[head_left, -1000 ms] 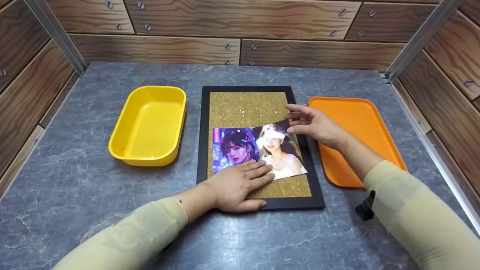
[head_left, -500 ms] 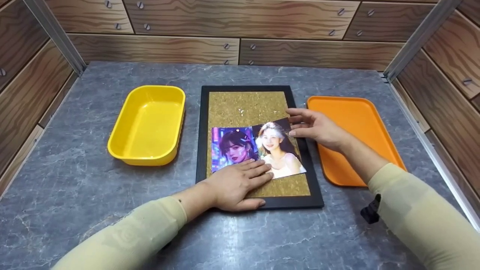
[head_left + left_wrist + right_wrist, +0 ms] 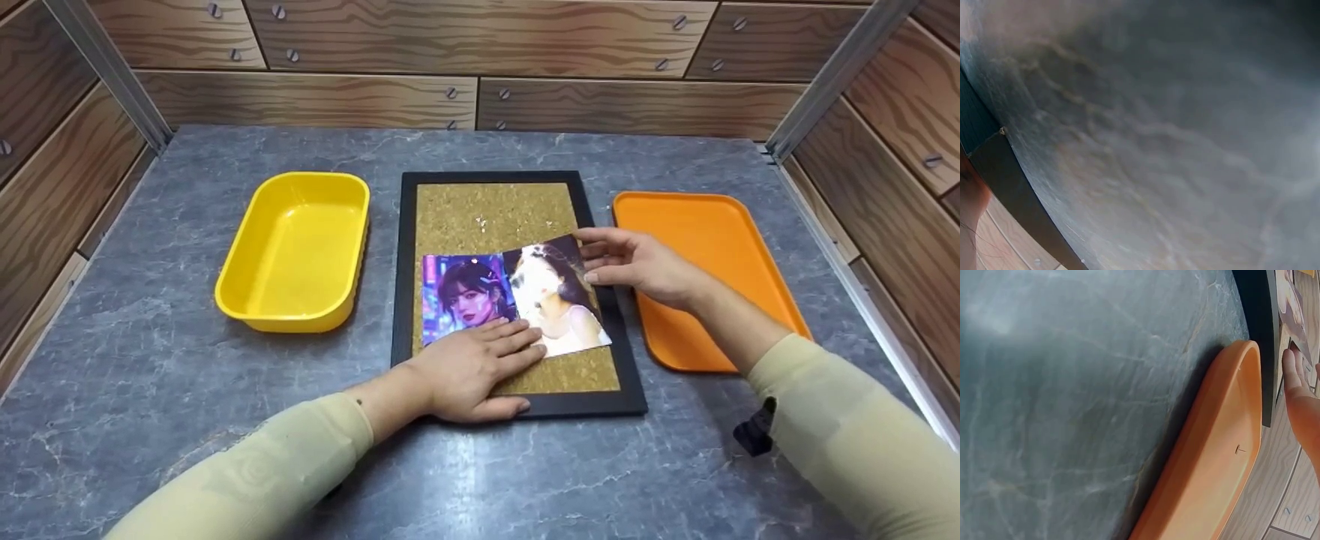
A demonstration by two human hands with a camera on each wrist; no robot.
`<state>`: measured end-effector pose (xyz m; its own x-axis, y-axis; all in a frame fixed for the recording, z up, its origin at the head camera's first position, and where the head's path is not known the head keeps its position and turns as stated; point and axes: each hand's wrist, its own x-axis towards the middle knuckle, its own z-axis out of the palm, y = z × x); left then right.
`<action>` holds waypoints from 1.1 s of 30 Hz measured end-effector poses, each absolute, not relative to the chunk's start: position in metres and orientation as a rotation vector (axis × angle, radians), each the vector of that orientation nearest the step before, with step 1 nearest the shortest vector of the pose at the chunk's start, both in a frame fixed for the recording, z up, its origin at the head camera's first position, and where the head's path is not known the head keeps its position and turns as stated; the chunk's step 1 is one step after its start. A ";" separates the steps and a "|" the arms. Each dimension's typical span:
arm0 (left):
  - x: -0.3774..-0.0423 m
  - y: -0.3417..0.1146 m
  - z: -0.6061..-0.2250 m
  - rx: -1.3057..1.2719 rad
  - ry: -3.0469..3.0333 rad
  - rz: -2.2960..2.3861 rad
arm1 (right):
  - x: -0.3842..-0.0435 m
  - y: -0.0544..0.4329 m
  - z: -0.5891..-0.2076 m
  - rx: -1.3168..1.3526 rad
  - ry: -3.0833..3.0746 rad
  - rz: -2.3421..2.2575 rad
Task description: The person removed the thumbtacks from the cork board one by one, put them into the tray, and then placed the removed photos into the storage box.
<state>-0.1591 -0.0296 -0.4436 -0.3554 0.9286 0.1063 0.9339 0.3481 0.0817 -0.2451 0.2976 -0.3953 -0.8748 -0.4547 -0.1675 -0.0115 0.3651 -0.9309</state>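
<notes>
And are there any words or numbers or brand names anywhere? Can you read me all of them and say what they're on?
None that can be read.
Purple picture: bright marks behind the head, too small and blurred to tell if they are letters.
Yellow tub, orange tray, black frame: no writing shows.
</notes>
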 end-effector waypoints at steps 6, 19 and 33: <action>-0.158 -0.030 -0.444 -1.756 -2.547 -0.210 | -0.240 0.300 -0.395 -0.400 2.221 -1.510; -0.158 -0.029 -0.442 -1.758 -2.557 -0.209 | -0.232 0.302 -0.400 -0.400 2.140 -1.588; -0.160 -0.029 -0.445 -1.760 -2.569 -0.210 | -0.229 0.303 -0.408 -0.374 2.093 -1.630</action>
<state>-0.1598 -0.0293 -0.4448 -0.3640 0.9267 0.0930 0.9296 0.3552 0.0988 -0.2291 0.3032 -0.4078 -0.8580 -0.4782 -0.1877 0.0650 0.2615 -0.9630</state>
